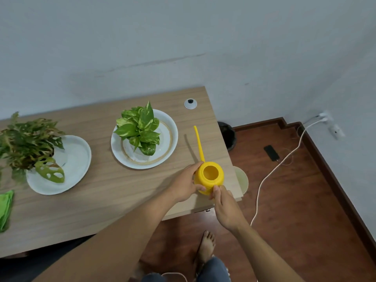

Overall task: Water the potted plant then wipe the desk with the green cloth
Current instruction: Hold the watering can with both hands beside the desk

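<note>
A yellow watering can (210, 177) with a long thin spout stands near the right front corner of the wooden desk (105, 202). My left hand (186, 185) wraps around its left side. My right hand (224, 206) pinches its near side, where the handle is hidden. The spout points away from me toward the wall. A bright green potted plant (140, 129) sits on a white plate (168, 127) at the desk's middle. A darker reddish-green plant (26, 143) stands on a second white plate (77, 159) to the left. The green cloth (5, 208) lies folded at the left edge.
A round grey cable grommet (190, 103) is set in the desk's far right corner. Beyond the right edge are a dark bin (228, 135), a pale stool (242, 178), a phone (271, 152) on a white cable, and a wall socket (324, 118). My bare foot (206, 247) is on the wooden floor.
</note>
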